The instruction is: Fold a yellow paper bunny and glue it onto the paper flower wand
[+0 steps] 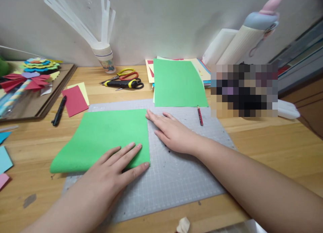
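Observation:
A green paper sheet [111,128] lies on the grey cutting mat [181,179], doubled over, with its rounded, unpressed bend at the lower left. Flat across its lower right part rests my left hand [118,165], fingers spread and thumb along the near right corner. My right hand [170,128] is stretched out at the far right corner, its fingertips touching the sheet's edge and its palm low over the mat. Neither hand grips anything. Right of my right hand, a short red and black pencil [200,116] lies on the mat.
Another green sheet [179,83] lies on a paper stack at the back. Scissors [126,75] and a black-yellow cutter [121,83] lie beside a paper cup [107,60] of white strips. A black pen [59,111] and red paper [75,101] lie left, near a cardboard tray [54,95].

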The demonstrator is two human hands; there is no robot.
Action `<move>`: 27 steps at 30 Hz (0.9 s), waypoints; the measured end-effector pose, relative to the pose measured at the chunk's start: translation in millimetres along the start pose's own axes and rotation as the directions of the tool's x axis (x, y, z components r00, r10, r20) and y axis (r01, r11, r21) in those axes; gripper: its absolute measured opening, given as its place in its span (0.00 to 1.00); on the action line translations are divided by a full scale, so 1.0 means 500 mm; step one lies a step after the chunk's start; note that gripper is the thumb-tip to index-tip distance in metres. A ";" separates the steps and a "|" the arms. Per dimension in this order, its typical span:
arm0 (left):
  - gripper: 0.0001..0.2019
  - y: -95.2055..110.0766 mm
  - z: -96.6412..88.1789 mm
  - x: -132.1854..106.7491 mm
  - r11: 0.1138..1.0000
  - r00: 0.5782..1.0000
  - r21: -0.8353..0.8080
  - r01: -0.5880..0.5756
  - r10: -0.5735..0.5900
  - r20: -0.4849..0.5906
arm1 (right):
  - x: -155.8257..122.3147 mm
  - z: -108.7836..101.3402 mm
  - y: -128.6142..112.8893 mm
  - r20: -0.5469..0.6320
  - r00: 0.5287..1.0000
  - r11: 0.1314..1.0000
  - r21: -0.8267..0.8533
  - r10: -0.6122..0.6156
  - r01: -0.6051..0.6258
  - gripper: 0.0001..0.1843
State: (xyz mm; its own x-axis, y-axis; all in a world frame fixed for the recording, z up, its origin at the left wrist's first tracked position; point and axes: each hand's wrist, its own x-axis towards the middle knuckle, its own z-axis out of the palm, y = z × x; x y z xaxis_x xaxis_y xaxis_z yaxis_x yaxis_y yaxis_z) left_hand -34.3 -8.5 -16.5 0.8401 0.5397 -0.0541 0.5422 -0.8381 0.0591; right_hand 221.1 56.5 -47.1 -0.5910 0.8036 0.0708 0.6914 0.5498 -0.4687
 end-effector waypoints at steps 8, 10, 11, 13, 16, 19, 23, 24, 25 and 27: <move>0.40 0.001 0.001 -0.003 1.000 1.000 0.022 -0.013 0.013 -0.010 | 0.001 -0.002 0.000 -0.006 1.000 1.000 0.004 -0.008 0.008 0.36; 0.40 0.001 0.000 -0.004 1.000 1.000 0.011 -0.007 0.007 -0.007 | 0.001 -0.002 0.000 -0.004 1.000 1.000 0.003 -0.006 0.006 0.36; 0.40 0.001 0.000 -0.003 1.000 1.000 0.006 -0.001 0.001 -0.005 | 0.002 -0.002 -0.001 -0.002 1.000 1.000 0.002 -0.005 0.005 0.36; 0.41 0.002 -0.001 -0.003 1.000 1.000 0.001 0.006 -0.006 -0.008 | 0.002 -0.002 -0.001 0.002 1.000 1.000 -0.001 -0.002 0.002 0.35; 0.41 0.003 0.000 -0.002 1.000 1.000 -0.014 0.007 -0.007 -0.015 | 0.002 -0.001 -0.001 0.004 1.000 1.000 -0.003 -0.002 0.002 0.35; 0.40 0.001 0.004 -0.001 1.000 1.000 -0.023 0.012 -0.013 -0.015 | 0.001 -0.001 -0.001 0.003 1.000 1.000 -0.002 -0.002 0.002 0.35; 0.40 -0.002 0.005 0.000 0.999 1.000 -0.030 0.021 -0.021 0.004 | 0.000 -0.002 0.000 0.004 1.000 1.000 -0.009 0.000 0.000 0.35; 0.40 -0.002 0.003 0.000 0.999 1.000 -0.040 0.027 -0.026 0.008 | 0.000 -0.002 0.000 0.003 1.000 1.000 -0.011 -0.002 0.002 0.35; 0.40 -0.001 0.001 -0.001 0.998 0.999 -0.051 0.031 -0.031 0.011 | 0.001 -0.003 0.000 0.004 1.000 1.000 -0.012 -0.003 0.003 0.35; 0.40 0.000 -0.003 -0.002 0.997 0.999 -0.062 0.036 -0.035 0.024 | 0.002 -0.004 0.000 0.004 1.000 1.000 -0.013 -0.006 0.006 0.35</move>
State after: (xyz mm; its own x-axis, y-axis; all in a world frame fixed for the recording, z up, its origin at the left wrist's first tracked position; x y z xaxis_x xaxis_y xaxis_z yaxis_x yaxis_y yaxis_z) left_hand -35.1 -8.8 -15.0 0.8202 0.5665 -0.0797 0.5721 -0.8115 0.1192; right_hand 221.3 57.5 -45.4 -0.5965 0.7995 0.0704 0.6931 0.5573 -0.4572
